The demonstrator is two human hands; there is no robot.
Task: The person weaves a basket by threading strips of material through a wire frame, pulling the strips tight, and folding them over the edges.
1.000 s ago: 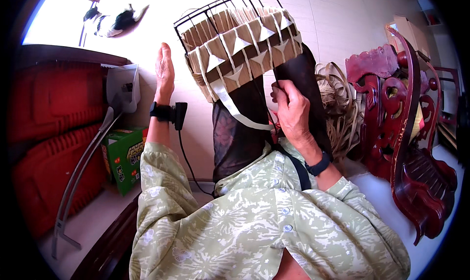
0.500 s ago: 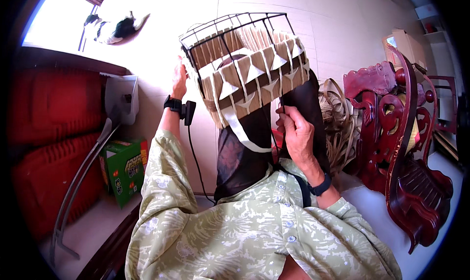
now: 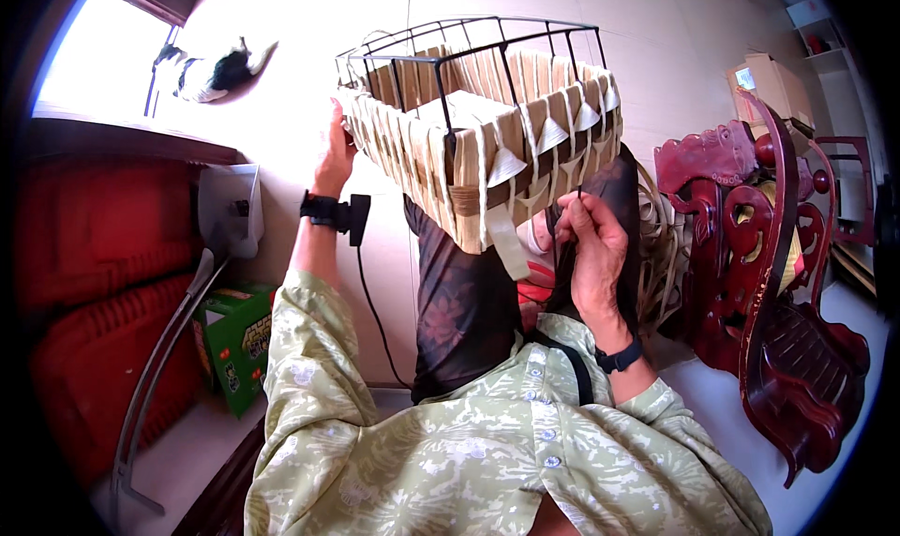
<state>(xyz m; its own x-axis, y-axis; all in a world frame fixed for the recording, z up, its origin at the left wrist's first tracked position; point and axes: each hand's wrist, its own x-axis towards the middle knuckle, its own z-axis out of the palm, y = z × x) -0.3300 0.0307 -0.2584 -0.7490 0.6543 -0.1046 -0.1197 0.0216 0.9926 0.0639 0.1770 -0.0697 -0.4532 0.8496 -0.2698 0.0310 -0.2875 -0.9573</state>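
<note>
A black wire-frame basket (image 3: 469, 166) woven with tan and cream strips is held over my knees, one corner toward me. Small white triangular folds run along its near right side, and a broad pale strip (image 3: 507, 242) hangs from the near corner. My left hand (image 3: 334, 153) grips the basket's left side, its fingers partly hidden behind the weave. Just under the right side, my right hand (image 3: 597, 245) is closed in a pinch on a thin dark strand (image 3: 579, 191), which reaches up to the basket. Bare wires of the frame stand above the weave.
On the right, loose tan strips (image 3: 658, 245) lie beside a carved dark-red wooden chair (image 3: 750, 255). Red cases (image 3: 112, 330) and a green box (image 3: 234, 344) stand left. A black cable (image 3: 377, 311) hangs from my left wrist device. A black-and-white animal (image 3: 216, 75) lies on the floor.
The basket has turned, bringing a corner toward me, and shifted a little right. My right hand has moved up and right with the dark strand. My left hand has stayed on the basket's side.
</note>
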